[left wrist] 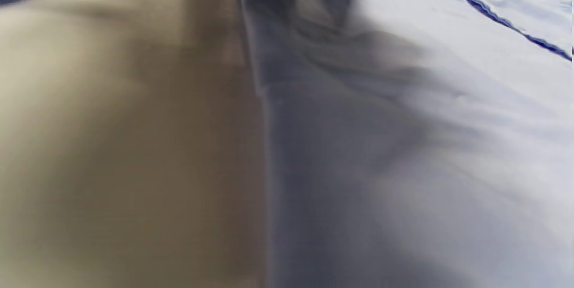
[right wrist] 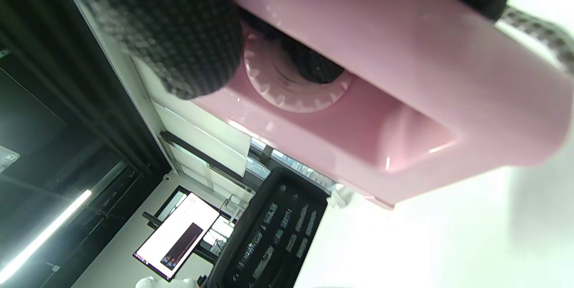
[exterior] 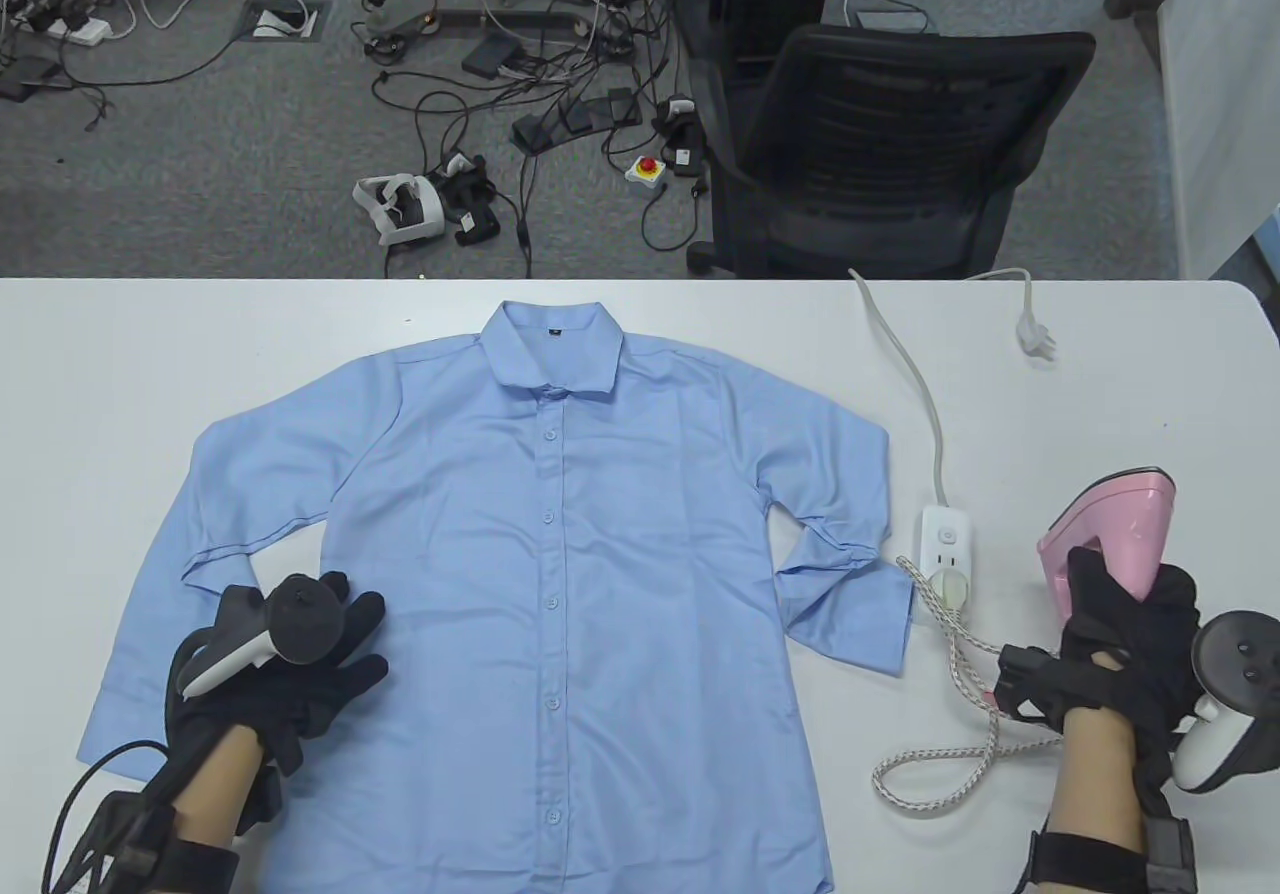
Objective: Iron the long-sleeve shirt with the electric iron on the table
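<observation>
The long-sleeve shirt lies face up in the middle of the white table, pale blue, buttoned down a straight placket, its collar toward the far edge and its hem running off the near edge of the table view. The cloth is mostly flat, with faint creases across the chest. Its sleeve on the view's left stretches down and outward along the body, with a fold line showing near the cuff area. On that side the left hand rests flat on the lower part of the shirt, fingers spread and straight, pressing the fabric without gripping it; the left wrist view shows only blurred blue cloth meeting the table surface, a dark fingertip at the top edge. The sleeve on the view's right bends back at the elbow, and its cuff lies folded over in a rumpled heap beside the body of the shirt. Just beside that cuff sits a white power strip, with a white cable running to the far edge and a braided cord looping on the table. Farther right the right hand is clamped round the handle of the pink electric iron, which stands well apart from the shirt; the right wrist view shows gloved fingers wrapped round the pink body near its ribbed dial
</observation>
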Available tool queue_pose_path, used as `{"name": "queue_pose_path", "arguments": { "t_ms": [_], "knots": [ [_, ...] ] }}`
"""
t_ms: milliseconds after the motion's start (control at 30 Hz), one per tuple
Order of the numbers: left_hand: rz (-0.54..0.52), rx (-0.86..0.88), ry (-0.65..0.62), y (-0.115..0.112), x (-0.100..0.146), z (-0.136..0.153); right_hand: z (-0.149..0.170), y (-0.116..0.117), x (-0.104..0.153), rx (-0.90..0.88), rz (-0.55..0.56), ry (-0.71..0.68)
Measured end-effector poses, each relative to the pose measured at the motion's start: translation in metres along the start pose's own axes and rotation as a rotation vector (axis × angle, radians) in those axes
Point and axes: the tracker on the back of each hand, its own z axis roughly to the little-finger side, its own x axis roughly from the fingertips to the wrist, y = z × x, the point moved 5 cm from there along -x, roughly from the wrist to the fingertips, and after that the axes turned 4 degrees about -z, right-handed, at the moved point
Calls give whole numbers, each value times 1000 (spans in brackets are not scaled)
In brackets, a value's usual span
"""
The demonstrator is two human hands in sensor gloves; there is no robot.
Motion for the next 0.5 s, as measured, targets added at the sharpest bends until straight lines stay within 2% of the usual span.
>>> {"name": "queue_pose_path", "arguments": {
  "t_ms": [233,500],
  "knots": [
    [-22,-14,13,-5,-11,-1,14,38,-23,64,-64,11],
    [8,-40,13,-12,-10,-11,29,59,-29,96,-142,61]
  ]
}}
